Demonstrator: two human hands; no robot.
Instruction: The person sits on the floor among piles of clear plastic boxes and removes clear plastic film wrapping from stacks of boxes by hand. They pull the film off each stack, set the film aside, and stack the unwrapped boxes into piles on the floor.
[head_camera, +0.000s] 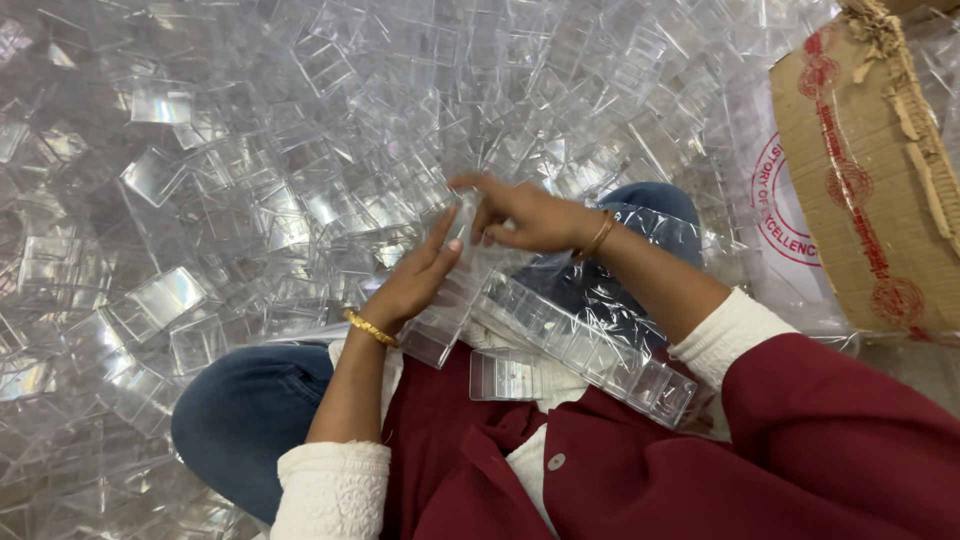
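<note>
Clear plastic is what we see nearly everywhere: a stack of small transparent square boxes (450, 300) stands slanted over the lap, its lower end near the wrist of the left hand (415, 280) and its upper end under the right hand (525, 215). The left hand lies flat along the stack's side, fingers stretched and pressed to it rather than curled. The right hand bends down over the top, fingertips pinched around the uppermost piece; whether it grips one box or only steadies the column we cannot tell.

Beside the stack, a long row of nested clear boxes (590, 345) rests across the lap, touching the crumpled transparent plastic sheet (640, 235) that covers the right knee. A single clear square box (505, 375) lies on the maroon jacket (700, 460), just under the row.

The surface is the floor, hidden under a deep heap of loose clear square boxes (250, 150) that fills the view ahead and to the left and crowds against the blue jeans (245, 410). At the right, a torn brown cardboard box (870, 180) with red printing stands at the heap's edge. Gold bangles sit on both wrists, and white cuffs show at the sleeves.
</note>
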